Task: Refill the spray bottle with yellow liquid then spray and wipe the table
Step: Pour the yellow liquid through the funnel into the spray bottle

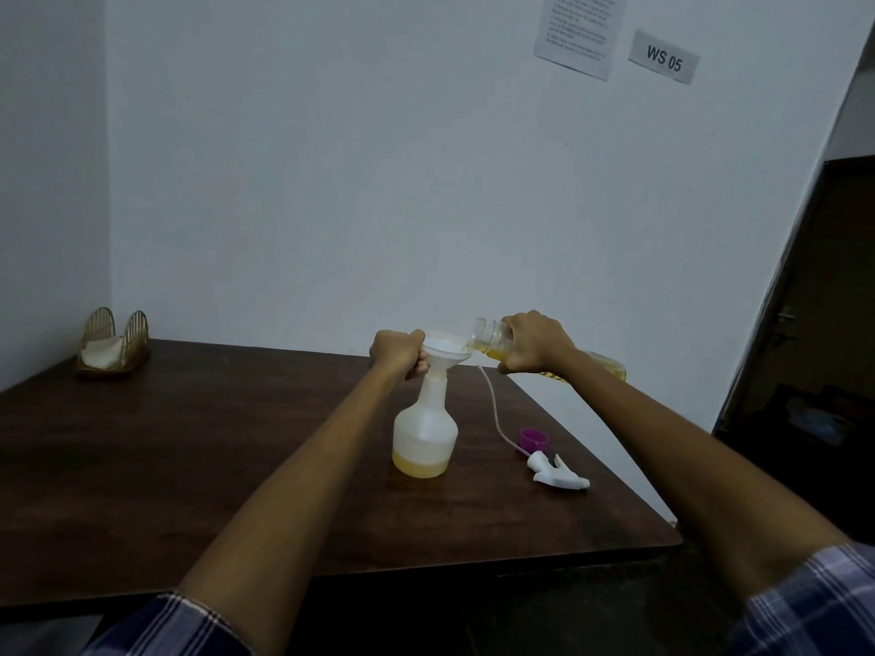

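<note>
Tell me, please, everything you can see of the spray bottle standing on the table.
The spray bottle is translucent white plastic, with a round body and a narrow neck. It stands upright on the dark wooden table, its spray head off. A shallow layer of yellow liquid fills its bottom. A white funnel sits in its neck, where the left hand grips.

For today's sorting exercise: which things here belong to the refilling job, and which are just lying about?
In use: spray bottle, funnel, yellow liquid bottle, left hand, right hand, spray head.

Lying about: purple cap, napkin holder, wall notices.
</note>
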